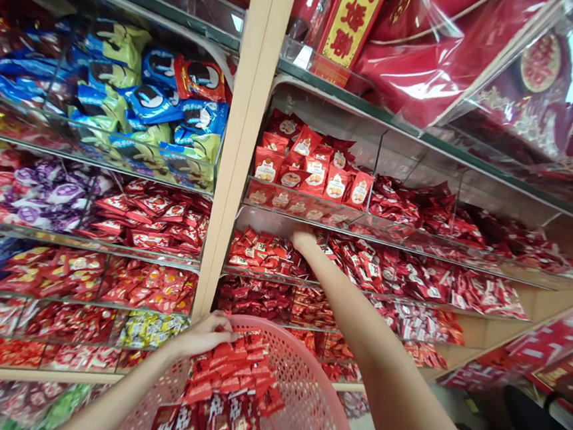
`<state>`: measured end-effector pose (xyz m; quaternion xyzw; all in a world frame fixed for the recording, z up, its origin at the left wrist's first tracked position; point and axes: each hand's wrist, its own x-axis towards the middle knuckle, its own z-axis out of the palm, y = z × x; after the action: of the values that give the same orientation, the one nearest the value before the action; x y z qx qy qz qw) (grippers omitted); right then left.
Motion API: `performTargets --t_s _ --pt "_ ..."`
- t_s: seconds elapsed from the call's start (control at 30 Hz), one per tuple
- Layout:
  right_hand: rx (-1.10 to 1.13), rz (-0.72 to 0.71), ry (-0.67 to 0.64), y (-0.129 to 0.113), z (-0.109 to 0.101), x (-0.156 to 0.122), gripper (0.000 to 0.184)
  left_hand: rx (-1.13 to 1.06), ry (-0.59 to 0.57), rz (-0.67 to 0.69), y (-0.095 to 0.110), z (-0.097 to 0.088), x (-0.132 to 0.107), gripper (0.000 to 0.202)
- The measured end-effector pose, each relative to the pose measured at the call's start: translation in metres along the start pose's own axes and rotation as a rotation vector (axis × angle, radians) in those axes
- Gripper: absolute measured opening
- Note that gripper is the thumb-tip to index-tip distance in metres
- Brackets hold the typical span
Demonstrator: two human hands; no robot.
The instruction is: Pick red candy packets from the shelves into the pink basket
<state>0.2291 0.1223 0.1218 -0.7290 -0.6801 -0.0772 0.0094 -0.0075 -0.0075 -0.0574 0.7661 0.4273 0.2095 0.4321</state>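
Observation:
My left hand [204, 335] rests on the near rim of a pink plastic basket [310, 404], its fingers closed on a pile of small red snack packets [231, 384] heaped inside. My right hand [303, 240] reaches up into a shelf bin of red packets [263, 253]; its fingers are hidden among them behind the clear front lip. The right forearm runs diagonally from the lower right to that bin.
Glass-fronted shelves [346, 220] hold many packets: blue and yellow ones [140, 108] upper left, purple ones [52, 194] left, red ones elsewhere. A beige upright post [237, 144] splits the shelving. Red wrapped goods [430, 60] sit on top.

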Motion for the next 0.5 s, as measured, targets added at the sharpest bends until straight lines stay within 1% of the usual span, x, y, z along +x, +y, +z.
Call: performTargets --t_s 0.1,0.2,0.37,0.5 --pt "-0.012 -0.023 0.011 -0.004 0.005 -0.007 0.037 -0.013 0.002 0.006 -0.003 0.001 0.001 0.04" --pt "-0.025 -0.029 -0.001 -0.01 0.012 -0.007 0.037 -0.025 -0.005 0.01 -0.006 0.002 0.002 0.039" --pt "-0.029 0.029 -0.034 -0.016 0.019 0.0 0.039 -0.035 -0.005 0.001 -0.004 0.001 0.001 0.039" --pt "-0.026 0.05 -0.02 -0.015 0.02 -0.001 0.037 -0.034 -0.005 -0.001 -0.002 0.0 0.0 0.038"
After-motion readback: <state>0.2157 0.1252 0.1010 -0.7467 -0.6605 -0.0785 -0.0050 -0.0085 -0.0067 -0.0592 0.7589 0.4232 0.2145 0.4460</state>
